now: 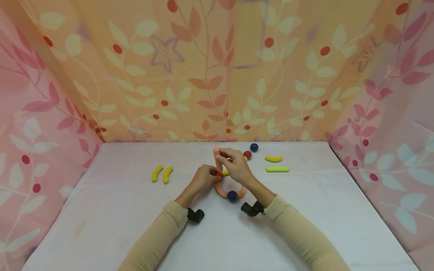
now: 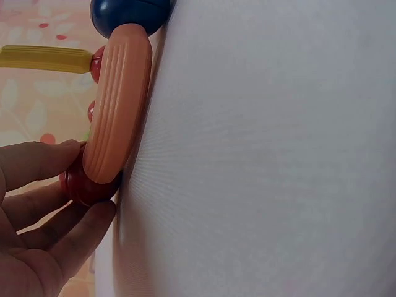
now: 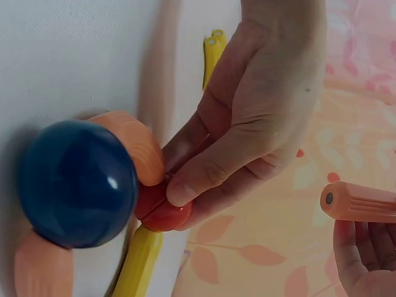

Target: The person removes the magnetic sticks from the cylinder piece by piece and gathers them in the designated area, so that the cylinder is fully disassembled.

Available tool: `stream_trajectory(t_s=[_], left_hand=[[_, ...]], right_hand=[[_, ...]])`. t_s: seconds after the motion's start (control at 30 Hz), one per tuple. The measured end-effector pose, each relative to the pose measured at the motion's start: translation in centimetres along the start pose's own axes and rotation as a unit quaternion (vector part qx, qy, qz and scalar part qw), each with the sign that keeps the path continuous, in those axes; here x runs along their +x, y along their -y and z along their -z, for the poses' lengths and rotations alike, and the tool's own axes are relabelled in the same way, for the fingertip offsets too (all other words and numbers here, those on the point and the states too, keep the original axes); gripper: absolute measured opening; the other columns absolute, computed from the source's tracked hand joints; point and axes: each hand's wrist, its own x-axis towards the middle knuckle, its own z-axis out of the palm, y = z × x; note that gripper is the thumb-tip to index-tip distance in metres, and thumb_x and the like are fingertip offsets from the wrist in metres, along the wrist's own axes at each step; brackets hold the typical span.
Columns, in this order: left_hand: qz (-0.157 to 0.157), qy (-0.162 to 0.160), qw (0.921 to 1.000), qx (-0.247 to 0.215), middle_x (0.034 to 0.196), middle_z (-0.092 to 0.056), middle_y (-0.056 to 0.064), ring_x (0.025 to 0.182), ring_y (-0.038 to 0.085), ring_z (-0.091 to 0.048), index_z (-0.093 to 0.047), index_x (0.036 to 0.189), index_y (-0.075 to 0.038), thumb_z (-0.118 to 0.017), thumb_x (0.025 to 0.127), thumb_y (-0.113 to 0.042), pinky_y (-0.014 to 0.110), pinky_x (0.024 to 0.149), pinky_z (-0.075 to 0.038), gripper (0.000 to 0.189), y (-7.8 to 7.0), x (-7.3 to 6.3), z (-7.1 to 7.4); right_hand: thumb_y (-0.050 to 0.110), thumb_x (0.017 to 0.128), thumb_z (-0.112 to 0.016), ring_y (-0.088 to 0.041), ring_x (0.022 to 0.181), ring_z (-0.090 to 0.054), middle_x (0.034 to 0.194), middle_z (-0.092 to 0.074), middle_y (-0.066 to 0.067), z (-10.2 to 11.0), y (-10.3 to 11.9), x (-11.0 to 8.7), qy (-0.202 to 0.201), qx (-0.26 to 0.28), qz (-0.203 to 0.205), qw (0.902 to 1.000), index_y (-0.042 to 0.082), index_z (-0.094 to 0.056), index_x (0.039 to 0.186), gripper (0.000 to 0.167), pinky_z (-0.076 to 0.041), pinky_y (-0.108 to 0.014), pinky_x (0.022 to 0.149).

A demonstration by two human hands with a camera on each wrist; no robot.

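My left hand pinches a glossy red ball between thumb and fingers, low over the white table. A curved orange piece joins that ball to a large dark blue ball; another orange curve lies on the blue ball's other side. A yellow stick also meets the red ball. Raised above, my right hand holds a straight orange stick upright. Its lower end, with a dark round disc, is apart from the red ball in the right wrist view. My right hand partly hides the pieces behind it.
Two yellow curved pieces lie at the left. Toward the right are one more yellow curve and a light green stick. Another red ball and blue ball sit near the back, before a patterned cloth wall.
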Motion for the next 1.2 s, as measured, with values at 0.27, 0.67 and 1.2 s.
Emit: stream_trajectory(t_s=[0.27, 0.67, 1.2], left_hand=[[0.021, 0.008, 0.9997, 0.004, 0.104, -0.074, 0.008, 0.103, 0.021, -0.065, -0.073, 0.108, -0.002, -0.074, 0.085, -0.011, 0.037, 0.09, -0.053, 0.025, -0.1, -0.1, -0.1], [0.045, 0.007, 0.999, 0.005, 0.114, -0.071, 0.012, 0.107, 0.024, -0.063, -0.07, 0.116, -0.003, -0.074, 0.086, -0.012, 0.038, 0.092, -0.053, 0.032, -0.4, 0.0, -0.1], [0.067, 0.013, 0.9977, 0.006, 0.119, -0.068, 0.012, 0.111, 0.024, -0.059, -0.07, 0.118, -0.006, -0.073, 0.086, -0.012, 0.038, 0.094, -0.053, 0.032, -0.4, 0.0, -0.3]], right_hand=[[0.013, 0.095, -0.061, -0.025, 0.106, -0.062, 0.113, -0.068, -0.015, 0.5, -0.1, -0.7, 0.016, 0.004, -0.009, 0.9998, 0.0, -0.063, 0.126, 0.033, -0.055, -0.037, 0.091], [0.014, 0.094, -0.063, -0.026, 0.105, -0.062, 0.112, -0.067, -0.015, 3.1, 0.0, -2.1, 0.02, -0.012, -0.017, 0.9996, 0.0, -0.064, 0.124, 0.033, -0.055, -0.029, 0.088], [0.02, 0.093, -0.066, -0.023, 0.098, -0.063, 0.113, -0.069, -0.013, 8.5, -3.0, -3.7, 0.059, -0.108, -0.035, 0.9918, 0.004, -0.067, 0.122, 0.034, -0.057, -0.03, 0.084]])
